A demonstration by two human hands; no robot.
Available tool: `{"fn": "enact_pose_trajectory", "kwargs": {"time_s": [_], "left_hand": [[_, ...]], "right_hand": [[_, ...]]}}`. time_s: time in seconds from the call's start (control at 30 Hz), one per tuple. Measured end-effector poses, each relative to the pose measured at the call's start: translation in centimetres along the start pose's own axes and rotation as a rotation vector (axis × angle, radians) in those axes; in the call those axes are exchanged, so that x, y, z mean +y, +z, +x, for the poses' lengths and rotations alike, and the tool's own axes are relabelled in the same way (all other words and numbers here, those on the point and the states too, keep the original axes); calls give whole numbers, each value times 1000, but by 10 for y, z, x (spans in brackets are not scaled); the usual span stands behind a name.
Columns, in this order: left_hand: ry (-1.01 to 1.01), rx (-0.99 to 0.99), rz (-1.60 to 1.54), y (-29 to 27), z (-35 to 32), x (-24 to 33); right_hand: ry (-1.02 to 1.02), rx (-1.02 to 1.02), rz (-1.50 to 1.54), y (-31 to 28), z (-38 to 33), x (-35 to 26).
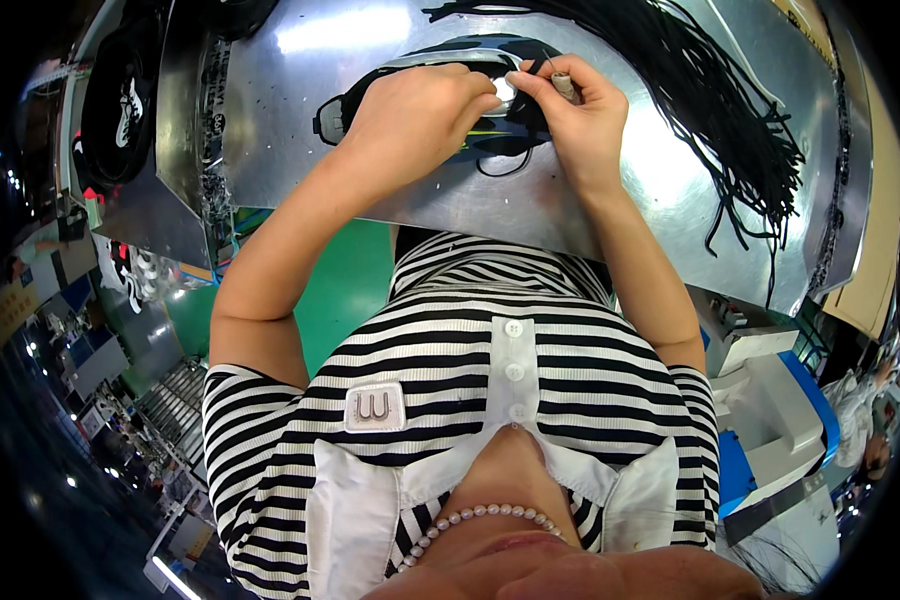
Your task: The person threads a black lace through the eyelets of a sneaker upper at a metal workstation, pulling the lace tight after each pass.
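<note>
A dark shoe (482,44) with a pale lining lies on its side on the metal table, partly hidden under both hands. My left hand (410,118) reaches over it, fingers curled together at its opening; what they grip is hidden. Close beside it, my right hand (582,118) pinches a black shoelace at the shoe's lacing area. A tan wrap (563,86) covers part of one right finger. A thin black lace loop (518,172) hangs from the shoe's near side onto the table.
A large bundle of black shoelaces (705,110) spreads across the right of the metal table (450,205). At the far left stands a black shoe with white marks (125,115). A white and blue machine (770,415) stands at my right, beside cardboard (875,235).
</note>
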State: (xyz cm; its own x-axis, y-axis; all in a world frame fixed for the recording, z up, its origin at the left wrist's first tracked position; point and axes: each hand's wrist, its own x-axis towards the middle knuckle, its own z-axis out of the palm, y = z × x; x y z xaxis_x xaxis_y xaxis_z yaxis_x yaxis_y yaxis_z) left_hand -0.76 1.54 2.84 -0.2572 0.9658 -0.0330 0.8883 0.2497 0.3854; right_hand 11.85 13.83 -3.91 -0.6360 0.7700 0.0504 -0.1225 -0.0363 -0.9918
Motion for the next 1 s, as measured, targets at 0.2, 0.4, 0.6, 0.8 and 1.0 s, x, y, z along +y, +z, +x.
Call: {"fn": "enact_pose_trajectory", "kwargs": {"time_s": [0.2,0.4,0.6,0.8,1.0], "left_hand": [[-73,-20,-39,13,11,-4],[-200,-4,-209,22,16,-10],[-243,-58,-280,22,19,-10],[-285,-122,-279,18,22,-7],[-232,-50,-386,24,17,-10]], "right_hand": [[-34,54,-148,7,2,6],[-17,0,-216,-7,-4,-6],[-15,-195,-420,-32,-37,-7],[-122,-198,-529,-35,-33,0],[-73,-218,-530,-34,-29,-1]]}}
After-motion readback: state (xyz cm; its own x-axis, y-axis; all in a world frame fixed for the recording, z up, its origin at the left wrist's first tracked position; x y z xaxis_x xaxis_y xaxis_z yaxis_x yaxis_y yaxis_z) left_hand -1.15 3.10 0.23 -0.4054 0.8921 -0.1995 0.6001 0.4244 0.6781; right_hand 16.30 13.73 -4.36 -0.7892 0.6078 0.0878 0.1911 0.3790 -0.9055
